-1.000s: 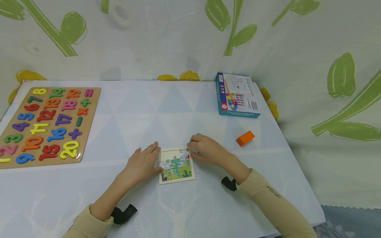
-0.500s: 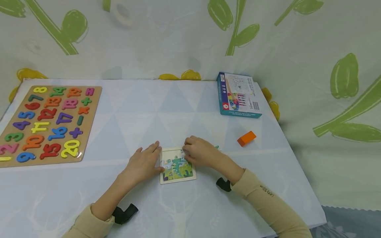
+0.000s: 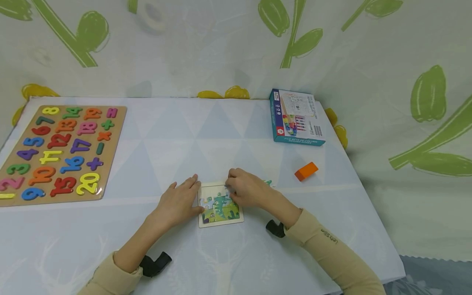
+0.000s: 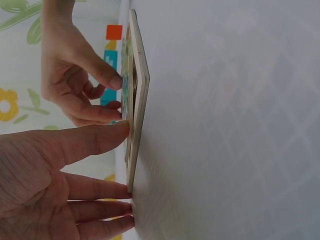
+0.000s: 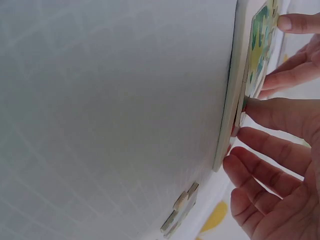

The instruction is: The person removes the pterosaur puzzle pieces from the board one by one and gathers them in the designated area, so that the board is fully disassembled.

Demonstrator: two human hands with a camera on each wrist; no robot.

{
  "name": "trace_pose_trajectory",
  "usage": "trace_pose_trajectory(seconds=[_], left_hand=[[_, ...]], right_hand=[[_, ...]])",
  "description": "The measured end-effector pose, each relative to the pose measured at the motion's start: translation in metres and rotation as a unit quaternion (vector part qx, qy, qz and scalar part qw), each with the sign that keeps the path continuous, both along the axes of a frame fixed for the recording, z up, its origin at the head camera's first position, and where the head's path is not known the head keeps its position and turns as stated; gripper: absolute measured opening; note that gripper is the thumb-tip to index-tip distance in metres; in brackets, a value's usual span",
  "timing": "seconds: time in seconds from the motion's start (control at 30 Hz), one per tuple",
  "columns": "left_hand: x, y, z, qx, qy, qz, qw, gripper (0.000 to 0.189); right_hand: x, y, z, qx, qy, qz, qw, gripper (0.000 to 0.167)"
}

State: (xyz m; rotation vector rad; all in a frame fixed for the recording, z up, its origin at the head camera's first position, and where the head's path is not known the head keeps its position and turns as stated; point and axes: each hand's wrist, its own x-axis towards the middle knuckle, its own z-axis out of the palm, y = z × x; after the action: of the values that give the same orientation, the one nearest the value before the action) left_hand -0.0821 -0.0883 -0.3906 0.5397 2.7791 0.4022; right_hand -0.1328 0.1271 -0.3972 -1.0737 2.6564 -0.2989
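A small jigsaw puzzle board (image 3: 221, 203) with a pale wooden frame and a green dinosaur picture lies at the table's middle. My left hand (image 3: 180, 199) is at its left side, fingers extended; in the left wrist view the left thumb (image 4: 107, 137) rests on the puzzle's top and the fingertips are at the frame's edge. At the upper right part of the board, my right hand (image 3: 248, 187) pinches a puzzle piece (image 5: 235, 131) between thumb and fingertips, mostly hidden by the hand. Another loose puzzle piece (image 5: 181, 210) lies on the table beyond the right hand.
A number board (image 3: 62, 153) with colourful numerals lies at the left. Toward the back right is a blue and white box (image 3: 298, 117), with an orange block (image 3: 306, 171) in front of it. A leaf-patterned curtain (image 3: 206, 45) hangs behind the white table (image 3: 177, 119).
My right hand has moved slightly left over the board's upper right corner, covering the reddish piece there, and the loose piece behind it has come into view. My left hand stays in place.
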Motion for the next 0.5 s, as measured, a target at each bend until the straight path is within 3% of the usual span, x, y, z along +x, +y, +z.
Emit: trace_pose_trajectory(seconds=[0.5], left_hand=[[-0.0008, 0.0009, -0.0016, 0.004, 0.0, -0.004, 1.0, 0.071]], right_hand=[[0.0005, -0.0052, 0.0042, 0.016, -0.021, -0.018, 0.9995, 0.029]])
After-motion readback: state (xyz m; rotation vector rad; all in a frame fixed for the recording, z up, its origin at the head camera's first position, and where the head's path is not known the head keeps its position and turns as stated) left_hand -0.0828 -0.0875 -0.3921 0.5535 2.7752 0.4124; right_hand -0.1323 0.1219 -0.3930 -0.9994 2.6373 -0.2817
